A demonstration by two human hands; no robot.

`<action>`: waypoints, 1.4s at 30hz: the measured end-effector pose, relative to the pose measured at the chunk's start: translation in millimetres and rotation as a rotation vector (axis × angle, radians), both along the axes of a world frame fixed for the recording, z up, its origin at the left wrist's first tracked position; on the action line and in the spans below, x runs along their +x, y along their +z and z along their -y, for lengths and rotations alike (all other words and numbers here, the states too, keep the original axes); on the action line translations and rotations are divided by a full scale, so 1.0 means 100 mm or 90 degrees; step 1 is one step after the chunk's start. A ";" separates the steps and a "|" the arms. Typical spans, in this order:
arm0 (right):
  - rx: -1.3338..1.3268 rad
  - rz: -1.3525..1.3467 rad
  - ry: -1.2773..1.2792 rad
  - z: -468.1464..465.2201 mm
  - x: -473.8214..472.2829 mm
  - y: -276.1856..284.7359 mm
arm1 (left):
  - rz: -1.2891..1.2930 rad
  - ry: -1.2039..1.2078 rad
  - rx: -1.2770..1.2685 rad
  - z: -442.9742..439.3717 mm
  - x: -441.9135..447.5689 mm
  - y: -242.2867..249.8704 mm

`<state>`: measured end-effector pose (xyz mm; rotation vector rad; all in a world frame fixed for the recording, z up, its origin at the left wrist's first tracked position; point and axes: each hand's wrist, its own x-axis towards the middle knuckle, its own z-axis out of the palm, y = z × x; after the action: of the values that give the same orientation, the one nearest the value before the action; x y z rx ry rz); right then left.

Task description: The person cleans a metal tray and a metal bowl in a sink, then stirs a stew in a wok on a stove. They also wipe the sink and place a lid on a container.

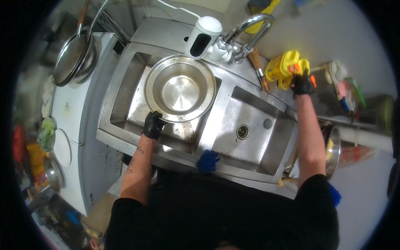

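A wide-rimmed stainless steel basin (180,93) rests over the left sink compartment (137,106), and it looks bare inside. My left hand (153,125), in a black glove, grips its near rim. On the right, my black-gloved right hand (301,85) reaches to two yellow plastic bottles (278,67) with orange caps at the back ledge. Its fingers overlap the orange top of the nearer bottle; whether they close on it is hard to see. A chrome gooseneck faucet (250,20) and a white dispenser-like device (204,37) stand behind the basin.
The right sink compartment (240,147) has a drain (243,132). A blue scrubbing cloth (208,161) lies on the front edge. A bristle brush (258,68) leans by the bottles. Pans (72,59) stand on the white-topped cabinet (70,106) at left. A metal bowl (333,153) is at right.
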<state>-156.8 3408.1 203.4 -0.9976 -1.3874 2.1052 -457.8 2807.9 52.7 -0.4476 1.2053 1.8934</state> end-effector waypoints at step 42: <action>0.049 0.198 -0.129 0.25 -0.41 0.52 | 0.024 -0.014 0.007 -0.26 0.00 -0.20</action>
<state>-197.4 3383.2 255.2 -1.4162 -1.4278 1.7910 -457.6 2833.9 32.6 -0.4603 1.1707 1.8636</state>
